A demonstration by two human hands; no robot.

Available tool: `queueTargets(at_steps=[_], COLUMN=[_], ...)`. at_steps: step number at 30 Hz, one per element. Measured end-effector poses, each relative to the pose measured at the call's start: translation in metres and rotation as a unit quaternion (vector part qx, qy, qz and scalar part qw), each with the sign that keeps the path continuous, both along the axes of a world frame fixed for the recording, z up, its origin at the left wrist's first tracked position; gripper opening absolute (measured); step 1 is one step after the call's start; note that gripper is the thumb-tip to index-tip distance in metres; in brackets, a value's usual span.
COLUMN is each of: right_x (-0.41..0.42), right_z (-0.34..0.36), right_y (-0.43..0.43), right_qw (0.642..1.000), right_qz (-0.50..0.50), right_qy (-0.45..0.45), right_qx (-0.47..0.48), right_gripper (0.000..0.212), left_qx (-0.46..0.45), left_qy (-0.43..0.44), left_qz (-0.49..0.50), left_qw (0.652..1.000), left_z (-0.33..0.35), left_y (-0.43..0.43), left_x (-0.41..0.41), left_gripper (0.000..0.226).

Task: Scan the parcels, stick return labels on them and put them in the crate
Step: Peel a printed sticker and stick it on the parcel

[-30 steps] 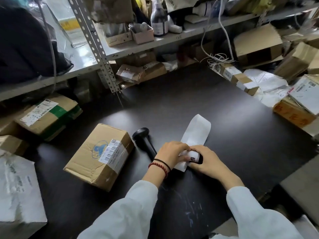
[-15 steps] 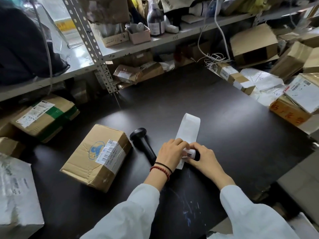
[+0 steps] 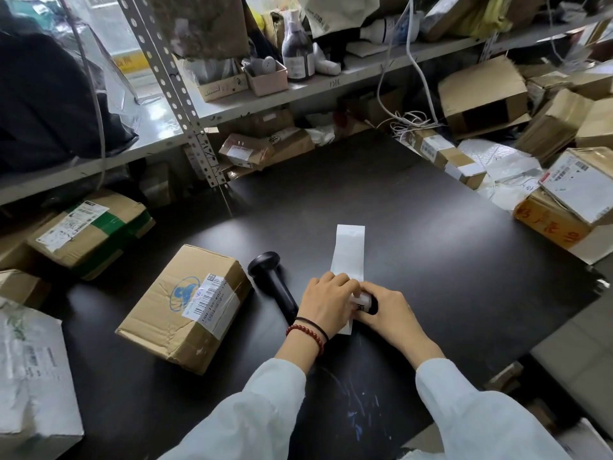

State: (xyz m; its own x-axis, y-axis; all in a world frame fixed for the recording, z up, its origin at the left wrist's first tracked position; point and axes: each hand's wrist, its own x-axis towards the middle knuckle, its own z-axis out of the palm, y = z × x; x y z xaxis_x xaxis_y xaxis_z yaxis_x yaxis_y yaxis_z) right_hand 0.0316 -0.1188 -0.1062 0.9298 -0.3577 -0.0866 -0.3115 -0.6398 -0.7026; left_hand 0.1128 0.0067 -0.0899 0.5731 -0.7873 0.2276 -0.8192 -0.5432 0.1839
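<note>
1. The worktop point(image 3: 431, 260) is dark. A metal shelf point(image 3: 331, 91) with bottles and small cartons runs above its far edge.
2. More boxes point(image 3: 89, 230) are piled along the left and right edges.
3. The parcel point(image 3: 185, 303), a taped carton with a barcode sticker on top, lies left of centre.
4. A black scanner point(image 3: 275, 283) lies just beside the parcel's right side.
5. A white label strip point(image 3: 350, 250) lies flat at centre, pointing to the far edge.
6. Both forearms, in white sleeves, reach in from the near edge and meet over the strip's near end. The left wrist has two bracelets point(image 3: 308, 330).
7. The left hand point(image 3: 328, 300) has its fingers curled onto the white end of a small cylinder point(image 3: 365, 302).
8. The right hand point(image 3: 391, 310) is curled round its black end.
9. It cannot be told whether either hand also presses the strip.
</note>
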Motion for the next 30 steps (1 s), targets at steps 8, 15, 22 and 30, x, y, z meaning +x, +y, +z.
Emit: queueTargets(at_steps=[8, 15, 22, 30], right_x=[-0.001, 0.0, 0.007, 0.014], right_z=[-0.01, -0.012, -0.004, 0.016], right_y=[0.001, 0.001, -0.003, 0.002], right_qw=[0.999, 0.997, 0.984, 0.996], right_qz=[0.016, 0.034, 0.064, 0.04], right_qy=[-0.023, -0.002, 0.078, 0.004], right_qx=[-0.027, -0.071, -0.15, -0.081], right_gripper=[0.037, 0.047, 0.075, 0.066], left_qx=[0.012, 0.012, -0.019, -0.081], left_qy=[0.057, 0.041, 0.082, 0.075], left_qz=[0.006, 0.023, 0.05, 0.164], left_qw=[0.998, 0.999, 0.995, 0.98], left_z=[0.0, 0.008, 0.021, 0.039], left_y=[-0.004, -0.001, 0.014, 0.05], left_x=[-0.003, -0.009, -0.013, -0.014], left_gripper=[0.012, 0.032, 0.012, 0.02])
